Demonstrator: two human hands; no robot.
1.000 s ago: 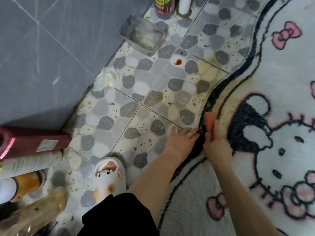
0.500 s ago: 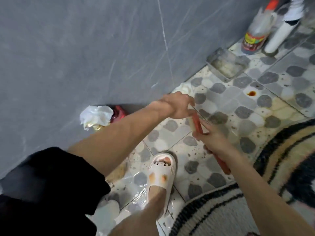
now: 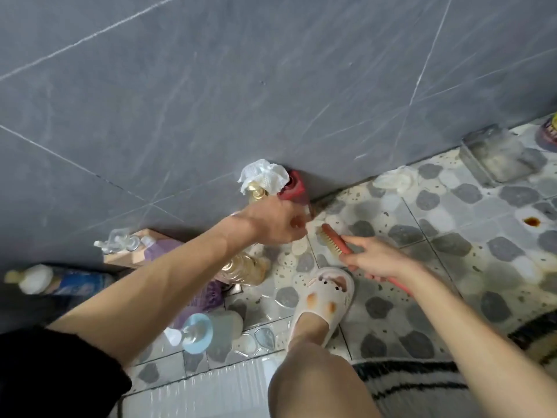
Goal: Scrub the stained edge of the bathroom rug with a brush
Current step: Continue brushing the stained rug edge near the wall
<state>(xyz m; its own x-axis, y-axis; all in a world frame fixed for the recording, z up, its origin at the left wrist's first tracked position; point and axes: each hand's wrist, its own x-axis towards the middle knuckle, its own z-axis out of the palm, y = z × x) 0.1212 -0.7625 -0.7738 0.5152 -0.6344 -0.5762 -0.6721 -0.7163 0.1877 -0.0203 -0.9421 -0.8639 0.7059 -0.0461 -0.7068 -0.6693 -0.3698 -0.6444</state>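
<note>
We see the right hand (image 3: 376, 260) wrapped tight round the red plastic handle of the brush (image 3: 333, 241), centre right of frame. Stiff tan bristles face down-left, with the head over the tile and off the rug. Rug (image 3: 422, 384) sits bottom right: shaggy pile, cream with black stripes, only partly in view. Left hand (image 3: 280, 223) is mid-frame, fingers curled and motion-blurred, just beside a red bottle (image 3: 294, 185) at the wall foot; we can't tell if it has hold of anything. Crumpled white tissue (image 3: 262, 173) sits over a gold pump top (image 3: 256, 190) next to that bottle. Floor (image 3: 452, 245) is glossy tile printed with grey and cream pebbles, with a brown spot (image 3: 531, 221) at right. Wall (image 3: 271, 86) is grey stone-look slab with pale veins. White moulded slipper (image 3: 325, 294) at lower centre; clear bottles (image 3: 211, 330) lie lower left.
</note>
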